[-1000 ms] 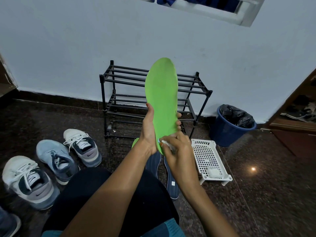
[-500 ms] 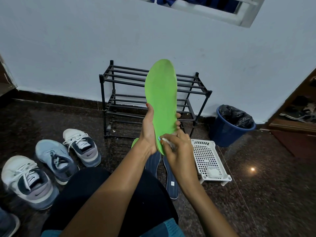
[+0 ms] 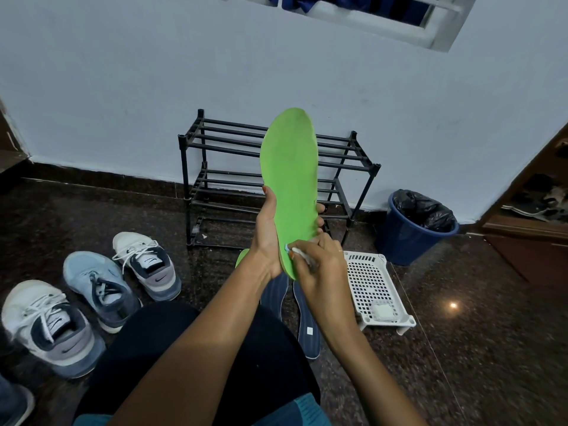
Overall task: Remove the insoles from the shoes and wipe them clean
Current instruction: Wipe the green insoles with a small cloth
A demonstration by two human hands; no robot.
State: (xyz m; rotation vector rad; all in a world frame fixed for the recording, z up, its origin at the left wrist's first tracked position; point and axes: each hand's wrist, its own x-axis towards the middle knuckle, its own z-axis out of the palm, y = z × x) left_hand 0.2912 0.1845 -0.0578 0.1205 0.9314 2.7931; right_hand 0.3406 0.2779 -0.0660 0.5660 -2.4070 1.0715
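While the left hand (image 3: 266, 232) is gripping the green insole (image 3: 290, 179) upright, thumb on one edge and fingers wrapping the other, the right hand (image 3: 321, 269) is pinching a small white wipe (image 3: 299, 252) against the heel end, just below those fingers. Guessing we're about midway: two dark blue insoles (image 3: 305, 318) are already lying out under the hands, and the shoes (image 3: 92, 284) are sitting well off to the thumb side.

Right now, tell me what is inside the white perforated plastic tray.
One small whitish lump at the near end of the white perforated plastic tray; the right hand covers its left edge.
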